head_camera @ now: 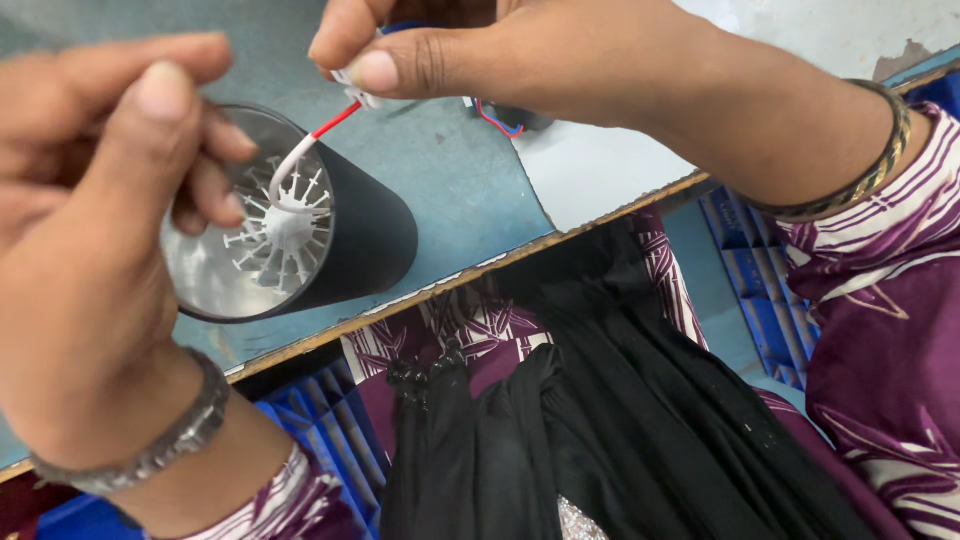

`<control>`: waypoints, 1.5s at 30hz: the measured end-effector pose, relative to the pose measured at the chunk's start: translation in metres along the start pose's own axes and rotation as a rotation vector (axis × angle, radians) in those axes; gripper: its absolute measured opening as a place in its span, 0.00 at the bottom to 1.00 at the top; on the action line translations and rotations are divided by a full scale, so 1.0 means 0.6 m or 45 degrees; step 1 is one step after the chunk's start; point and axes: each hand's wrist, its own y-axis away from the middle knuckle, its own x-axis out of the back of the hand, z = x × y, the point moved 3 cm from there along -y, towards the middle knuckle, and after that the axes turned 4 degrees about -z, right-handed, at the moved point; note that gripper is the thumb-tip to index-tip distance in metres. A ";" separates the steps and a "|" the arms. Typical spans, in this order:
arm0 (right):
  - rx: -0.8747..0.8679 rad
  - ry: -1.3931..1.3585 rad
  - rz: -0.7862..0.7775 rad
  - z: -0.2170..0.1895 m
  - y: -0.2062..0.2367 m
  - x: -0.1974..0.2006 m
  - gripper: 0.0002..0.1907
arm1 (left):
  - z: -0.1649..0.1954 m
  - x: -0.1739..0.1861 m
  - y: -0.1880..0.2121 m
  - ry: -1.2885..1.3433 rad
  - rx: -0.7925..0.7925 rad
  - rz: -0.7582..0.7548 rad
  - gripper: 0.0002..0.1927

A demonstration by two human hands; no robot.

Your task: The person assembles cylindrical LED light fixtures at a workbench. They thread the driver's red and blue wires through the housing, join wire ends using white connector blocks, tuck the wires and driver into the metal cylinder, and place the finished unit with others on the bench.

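The right hand (450, 55) pinches a small white connector (356, 92) between thumb and forefinger, from which red and white wires (305, 148) run down into the open end of a black cylindrical lamp housing (300, 225). The left hand (95, 190), fingers curled at the housing's rim, steadies it on the blue-grey table (450, 170). Blue plastic crates (760, 290) sit below the table's edge.

A blue-green table (450, 170) with a wooden edge, blue plastic crates (760, 290) beneath it, and black cloth (600, 420) draped over purple patterned clothing (880, 330).
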 end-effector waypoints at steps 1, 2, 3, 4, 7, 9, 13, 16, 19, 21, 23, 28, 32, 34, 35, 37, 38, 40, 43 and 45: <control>-0.049 0.030 0.010 0.005 -0.003 0.001 0.14 | 0.001 -0.006 -0.012 0.047 -0.025 -0.032 0.06; -0.037 -0.028 0.006 0.008 -0.004 0.001 0.13 | 0.004 -0.011 -0.018 0.043 -0.030 -0.052 0.05; -0.018 -0.083 0.000 0.010 -0.006 0.001 0.12 | 0.006 -0.016 -0.024 0.039 -0.035 -0.071 0.05; 0.006 -0.138 -0.009 0.013 -0.008 0.002 0.11 | 0.011 -0.020 -0.027 -0.015 -0.018 -0.076 0.05; 0.071 -0.396 0.026 0.019 -0.013 0.007 0.11 | 0.023 -0.027 -0.037 -0.013 -0.007 -0.117 0.05; 0.067 -0.464 0.016 0.023 -0.019 0.010 0.07 | 0.030 -0.030 -0.039 0.032 -0.031 -0.158 0.05; 0.036 -0.503 0.066 0.031 -0.027 0.019 0.06 | 0.031 -0.029 -0.043 0.023 -0.053 -0.195 0.06; 0.077 -0.504 0.036 0.030 -0.027 0.022 0.04 | 0.027 -0.027 -0.043 -0.019 -0.040 -0.190 0.06; 0.097 -0.423 0.042 0.027 -0.027 0.023 0.06 | 0.027 -0.026 -0.045 -0.046 -0.045 -0.188 0.06; 0.119 -0.373 0.019 0.023 -0.029 0.021 0.05 | 0.027 -0.026 -0.047 -0.070 -0.041 -0.170 0.06; 0.123 -0.349 0.005 0.018 -0.033 0.020 0.05 | 0.028 -0.026 -0.049 -0.101 -0.027 -0.135 0.06; 0.075 -0.358 -0.002 0.005 -0.048 0.015 0.05 | 0.029 -0.025 -0.052 -0.168 -0.076 -0.072 0.05; 0.020 -0.319 0.004 -0.002 -0.053 0.011 0.07 | 0.035 -0.018 -0.052 -0.325 -0.133 -0.008 0.07; 0.033 -0.323 -0.010 -0.006 -0.055 0.008 0.08 | 0.039 -0.017 -0.051 -0.356 -0.139 0.010 0.07; 0.049 -0.310 -0.028 -0.007 -0.056 0.007 0.10 | 0.040 -0.017 -0.050 -0.370 -0.141 0.016 0.07; 0.076 -0.282 -0.058 -0.009 -0.059 0.005 0.12 | 0.043 -0.017 -0.051 -0.370 -0.160 -0.016 0.07; 0.102 -0.304 -0.082 -0.011 -0.060 0.004 0.13 | 0.045 -0.018 -0.051 -0.370 -0.170 -0.034 0.07; 0.151 -0.345 -0.124 -0.014 -0.062 0.003 0.16 | 0.046 -0.017 -0.051 -0.385 -0.152 -0.029 0.07; 0.147 -0.380 -0.132 -0.019 -0.062 0.002 0.17 | 0.047 -0.018 -0.052 -0.395 -0.155 -0.064 0.08; 0.184 -0.271 -0.143 -0.025 -0.059 -0.001 0.16 | 0.050 -0.021 -0.052 -0.423 -0.212 -0.084 0.09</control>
